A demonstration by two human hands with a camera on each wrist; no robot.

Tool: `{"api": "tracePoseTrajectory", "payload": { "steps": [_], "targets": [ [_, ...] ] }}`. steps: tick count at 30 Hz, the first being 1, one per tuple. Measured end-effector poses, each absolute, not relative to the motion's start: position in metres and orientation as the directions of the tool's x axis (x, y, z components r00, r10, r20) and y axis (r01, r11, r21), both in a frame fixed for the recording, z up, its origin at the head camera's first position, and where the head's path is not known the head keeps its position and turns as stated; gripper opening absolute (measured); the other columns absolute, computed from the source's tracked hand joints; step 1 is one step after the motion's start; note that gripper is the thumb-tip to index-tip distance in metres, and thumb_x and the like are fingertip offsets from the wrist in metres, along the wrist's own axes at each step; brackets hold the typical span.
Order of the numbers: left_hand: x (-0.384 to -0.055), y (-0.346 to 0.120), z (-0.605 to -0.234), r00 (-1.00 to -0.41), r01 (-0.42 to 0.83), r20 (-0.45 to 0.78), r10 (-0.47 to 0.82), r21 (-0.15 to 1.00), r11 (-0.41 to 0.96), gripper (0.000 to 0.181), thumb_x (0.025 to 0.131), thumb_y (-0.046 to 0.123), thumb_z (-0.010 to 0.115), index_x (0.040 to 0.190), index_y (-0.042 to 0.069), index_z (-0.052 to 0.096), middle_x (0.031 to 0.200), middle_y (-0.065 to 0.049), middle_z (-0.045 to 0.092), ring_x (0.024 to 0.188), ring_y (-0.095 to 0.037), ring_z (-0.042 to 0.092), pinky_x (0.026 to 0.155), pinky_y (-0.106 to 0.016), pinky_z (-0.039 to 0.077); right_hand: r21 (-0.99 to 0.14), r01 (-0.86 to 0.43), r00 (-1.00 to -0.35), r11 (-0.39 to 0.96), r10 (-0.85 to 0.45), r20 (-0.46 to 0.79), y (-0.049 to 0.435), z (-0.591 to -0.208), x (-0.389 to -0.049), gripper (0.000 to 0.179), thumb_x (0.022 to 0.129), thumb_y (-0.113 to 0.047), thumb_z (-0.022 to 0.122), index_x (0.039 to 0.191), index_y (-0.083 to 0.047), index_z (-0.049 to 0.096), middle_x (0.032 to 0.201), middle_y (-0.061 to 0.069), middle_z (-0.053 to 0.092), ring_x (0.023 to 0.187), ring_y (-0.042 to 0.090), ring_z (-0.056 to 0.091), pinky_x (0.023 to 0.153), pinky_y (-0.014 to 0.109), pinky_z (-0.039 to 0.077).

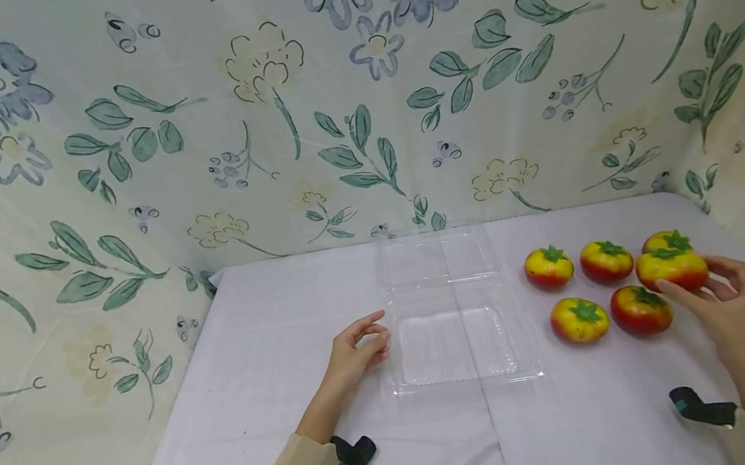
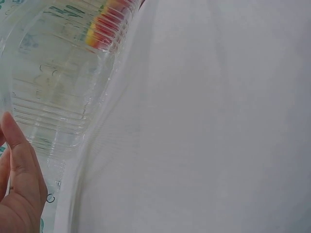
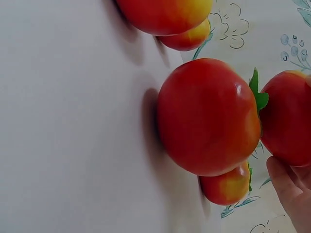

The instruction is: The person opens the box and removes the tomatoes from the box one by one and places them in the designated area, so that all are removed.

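Observation:
My right hand (image 1: 742, 300) grips a yellow-and-red persimmon (image 1: 671, 269) with a green leafy top, thumb at its near side. The held fruit is raised above the table and partly covers another persimmon (image 1: 666, 241) behind it. In the right wrist view the held persimmon (image 3: 289, 116) appears at the right edge, beside a persimmon (image 3: 209, 116) standing on the cloth. My left hand (image 1: 355, 353) is at the left edge of a clear plastic clamshell box (image 1: 404, 386), fingers loosely bent with a gap to the thumb; whether they touch the rim is unclear.
Several more persimmons (image 1: 579, 320) sit right of the box on the white-clothed table (image 1: 270, 322). The box's lid (image 1: 414, 262) lies folded back toward the far edge. Flower-printed cloth (image 1: 355, 121) hangs behind and at both sides.

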State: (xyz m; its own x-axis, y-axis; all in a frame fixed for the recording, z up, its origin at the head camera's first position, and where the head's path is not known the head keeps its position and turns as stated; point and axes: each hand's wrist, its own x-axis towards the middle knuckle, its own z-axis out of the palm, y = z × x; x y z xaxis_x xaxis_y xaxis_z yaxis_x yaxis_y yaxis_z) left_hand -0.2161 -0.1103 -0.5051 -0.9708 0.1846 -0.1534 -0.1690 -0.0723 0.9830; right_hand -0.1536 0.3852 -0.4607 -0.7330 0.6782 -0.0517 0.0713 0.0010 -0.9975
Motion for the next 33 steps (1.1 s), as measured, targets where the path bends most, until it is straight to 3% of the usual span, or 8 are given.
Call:
{"api": "tracePoseTrajectory", "payload": {
  "steps": [7, 20, 33],
  "targets": [
    [-0.216, -0.11, -0.504, -0.97, -0.173, -0.155, 0.189, 0.981, -0.083, 0.045, 0.093, 0.0, 0.068, 0.137, 0.003, 0.058, 0.109, -0.009, 0.06, 0.085, -0.012, 0.064, 0.073, -0.022, 0.058, -0.993, 0.119, -0.711, -0.01, 0.697, -0.092, 0.393, -0.464, -0.153, 0.078, 0.074, -0.017, 0.089, 0.141, -0.022, 0.05, 0.127, -0.013, 0.046, 0.123, 0.009, 0.047, 0.066, 0.0, 0.044],
    [-0.217, -0.11, -0.504, -0.968, -0.175, -0.155, 0.197, 0.98, -0.089, 0.047, 0.092, -0.001, 0.069, 0.138, 0.001, 0.058, 0.107, -0.009, 0.06, 0.083, -0.011, 0.064, 0.072, -0.022, 0.058, -0.987, 0.125, -0.667, -0.102, 0.728, -0.159, 0.403, -0.471, -0.153, 0.075, 0.069, -0.015, 0.092, 0.131, -0.028, 0.053, 0.123, -0.014, 0.046, 0.125, 0.009, 0.045, 0.058, 0.001, 0.046],
    [-0.216, -0.11, -0.504, -0.97, -0.175, -0.156, 0.187, 0.981, -0.089, 0.047, 0.093, 0.0, 0.068, 0.138, 0.001, 0.057, 0.107, -0.008, 0.06, 0.082, -0.01, 0.064, 0.072, -0.022, 0.058, -0.98, 0.184, -0.628, -0.077, 0.758, -0.177, 0.411, -0.478, -0.152, 0.077, 0.066, -0.023, 0.094, 0.131, -0.032, 0.053, 0.131, -0.015, 0.044, 0.134, 0.011, 0.04, 0.053, -0.001, 0.041]
  ]
}}
